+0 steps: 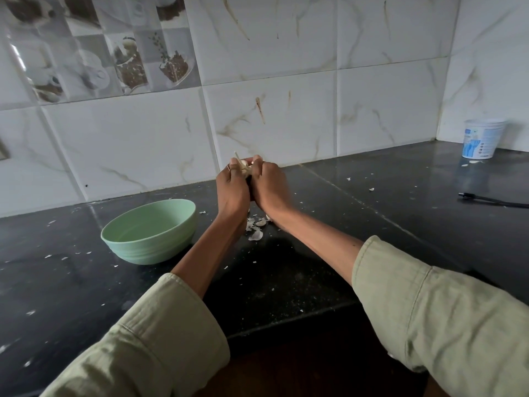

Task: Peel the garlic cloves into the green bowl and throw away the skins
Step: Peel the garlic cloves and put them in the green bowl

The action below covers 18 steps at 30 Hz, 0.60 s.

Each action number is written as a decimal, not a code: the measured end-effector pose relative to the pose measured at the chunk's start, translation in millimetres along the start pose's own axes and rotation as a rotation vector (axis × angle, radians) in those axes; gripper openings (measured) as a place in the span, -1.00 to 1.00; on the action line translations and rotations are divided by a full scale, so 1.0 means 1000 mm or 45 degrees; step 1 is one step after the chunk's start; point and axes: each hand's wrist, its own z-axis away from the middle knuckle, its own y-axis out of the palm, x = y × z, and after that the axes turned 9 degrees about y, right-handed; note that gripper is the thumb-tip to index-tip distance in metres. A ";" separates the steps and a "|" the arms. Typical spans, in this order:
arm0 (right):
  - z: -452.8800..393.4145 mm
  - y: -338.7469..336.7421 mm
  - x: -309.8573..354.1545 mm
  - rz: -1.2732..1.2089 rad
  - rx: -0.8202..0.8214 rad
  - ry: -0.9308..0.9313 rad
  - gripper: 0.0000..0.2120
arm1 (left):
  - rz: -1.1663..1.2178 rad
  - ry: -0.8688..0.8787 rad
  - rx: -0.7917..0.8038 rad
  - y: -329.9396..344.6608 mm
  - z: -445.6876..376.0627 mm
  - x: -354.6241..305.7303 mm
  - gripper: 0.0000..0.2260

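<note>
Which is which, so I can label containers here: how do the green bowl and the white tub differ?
The green bowl is wide, low and plain pale green; the white tub is narrower, taller and carries blue print. The bowl sits left of the hands, near the middle of the counter; the tub stands far right in the wall corner. The bowl's inside shows and looks empty; the tub's inside is not visible. Both stand upright on the dark counter.

Home kitchen: tiled backsplash (274, 116), black countertop (372, 213).
</note>
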 end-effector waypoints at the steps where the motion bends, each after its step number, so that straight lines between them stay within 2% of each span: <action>1: 0.000 0.000 0.001 -0.013 0.023 0.013 -0.52 | 0.042 -0.021 0.017 0.000 0.001 0.000 -0.58; 6: -0.005 -0.018 0.005 0.030 0.272 0.147 -0.52 | 0.161 -0.103 0.114 -0.011 -0.003 0.003 -0.65; 10: -0.008 -0.029 0.005 0.034 0.409 0.139 -0.39 | 0.135 -0.122 0.150 -0.016 -0.011 0.006 -0.75; 15: -0.013 -0.039 0.004 -0.019 0.589 0.181 -0.63 | 0.150 -0.145 0.162 -0.020 -0.012 0.007 -0.72; 18: -0.015 -0.043 0.002 -0.043 0.648 0.232 -0.67 | 0.144 -0.163 0.170 -0.020 -0.011 0.006 -0.77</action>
